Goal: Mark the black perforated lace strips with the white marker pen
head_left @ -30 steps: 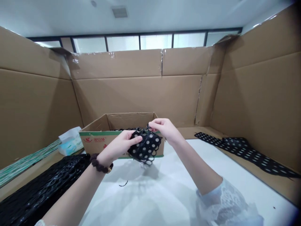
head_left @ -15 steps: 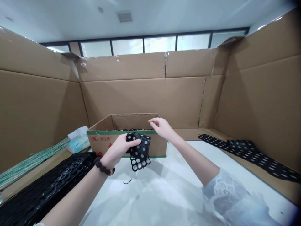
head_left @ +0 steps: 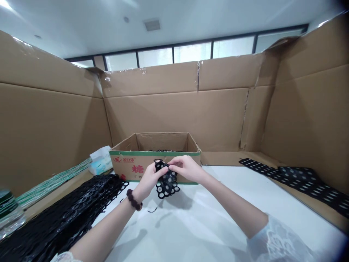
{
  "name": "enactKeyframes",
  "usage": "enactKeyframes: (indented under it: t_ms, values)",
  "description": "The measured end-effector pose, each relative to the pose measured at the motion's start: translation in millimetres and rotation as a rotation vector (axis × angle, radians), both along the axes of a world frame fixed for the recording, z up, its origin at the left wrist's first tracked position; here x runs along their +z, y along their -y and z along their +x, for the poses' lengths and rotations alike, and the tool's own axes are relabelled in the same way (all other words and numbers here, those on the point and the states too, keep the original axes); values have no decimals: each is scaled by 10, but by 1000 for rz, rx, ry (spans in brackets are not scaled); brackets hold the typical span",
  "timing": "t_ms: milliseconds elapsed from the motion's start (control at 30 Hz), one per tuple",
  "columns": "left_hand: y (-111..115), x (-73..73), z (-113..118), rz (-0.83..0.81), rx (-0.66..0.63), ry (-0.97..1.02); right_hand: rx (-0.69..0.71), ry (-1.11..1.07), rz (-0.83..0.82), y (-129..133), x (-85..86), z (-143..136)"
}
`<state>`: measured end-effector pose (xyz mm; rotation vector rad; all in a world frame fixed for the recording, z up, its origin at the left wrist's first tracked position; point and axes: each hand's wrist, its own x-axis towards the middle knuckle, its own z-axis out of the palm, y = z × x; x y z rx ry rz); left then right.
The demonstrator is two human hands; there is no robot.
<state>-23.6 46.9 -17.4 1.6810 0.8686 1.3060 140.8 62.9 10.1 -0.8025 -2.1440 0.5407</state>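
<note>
A black piece with rows of round holes [head_left: 167, 183] hangs in front of an open cardboard box [head_left: 195, 154], above the white table [head_left: 163, 233]. My left hand [head_left: 148, 180] pinches its upper left part between thumb and fingers. At its upper right edge my right hand [head_left: 185, 168] is closed, thumb and fingertips pressed together on the piece. More black material shows inside the box. A short black thread [head_left: 152, 210] lies on the table below the hands.
A pile of black holed strips [head_left: 68, 207] lies at the left, beside green-and-white strands [head_left: 57, 182], a tissue pack [head_left: 100, 163] and a clear bottle [head_left: 10, 214]. Black dotted strips [head_left: 294, 178] lie at the right. Tall cardboard walls [head_left: 174, 116] surround the table.
My right hand has come down from over the box rim onto the black piece. The whole view has shifted slightly, and the bottle now shows at the left.
</note>
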Motion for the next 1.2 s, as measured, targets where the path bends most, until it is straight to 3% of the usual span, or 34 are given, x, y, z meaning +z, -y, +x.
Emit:
enactKeyframes:
  t_ms: [67,167,267,333,433,500,533,600,733,833,933,1100,1200]
  values:
    - [-11,-1,21,111,38,-115,-27,-32,-25,-24,-61,17]
    - [15,-7,45,236,87,-255,-175,-151,9,-101,-51,120]
    - [47,-79,41,297,165,-350,-377,-471,42,-192,186,330]
    - [36,-162,34,309,262,-369,-554,-650,278,-247,416,454]
    - [-21,-286,43,323,406,-324,-633,-484,604,-354,657,484]
    - [-50,-353,54,350,454,-331,-636,-126,605,-438,671,415]
    - [-56,-383,57,365,467,-347,-616,48,541,-469,636,370]
    - [-49,-435,58,401,473,-376,-609,106,517,-472,510,282]
    - [3,-466,93,426,423,-343,-432,174,635,-214,155,175]
    - [39,-404,161,336,327,-221,-274,299,685,17,-109,154]
    - [50,-351,207,169,173,-100,-214,315,621,96,-310,169]
    - [44,-380,179,-58,31,4,-231,214,398,35,-422,207]
    - [38,-405,161,-138,-24,113,-221,256,411,15,-416,215]
